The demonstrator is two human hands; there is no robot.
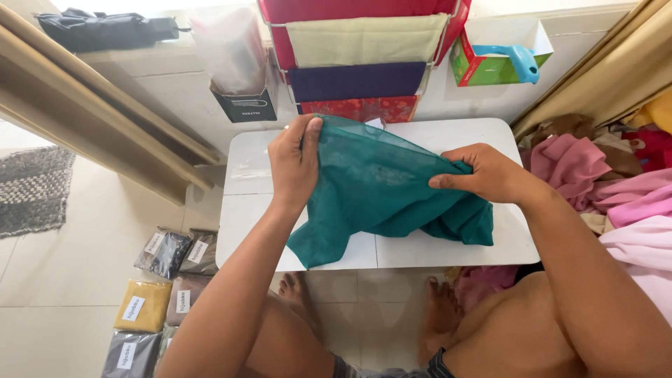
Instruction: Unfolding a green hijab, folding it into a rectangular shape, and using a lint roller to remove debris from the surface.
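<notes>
Teal cloth (381,185) bunched on small white table (448,133), centre of view. Left hand (294,164) pinches its upper edge at 10 o'clock; right hand (483,175) grips a fold at 3 o'clock. Pink fabric pile (602,182) further right. Packets (164,280) at 8 o'clock, probably bagged cloth.

A single view is given, taken from a camera worn on the head and aimed steeply down and forward. The small white table (448,248) is seen from close above at mid-frame, the wall is met along the top edge, and the tiled floor (63,280) is seen at lower left.
</notes>
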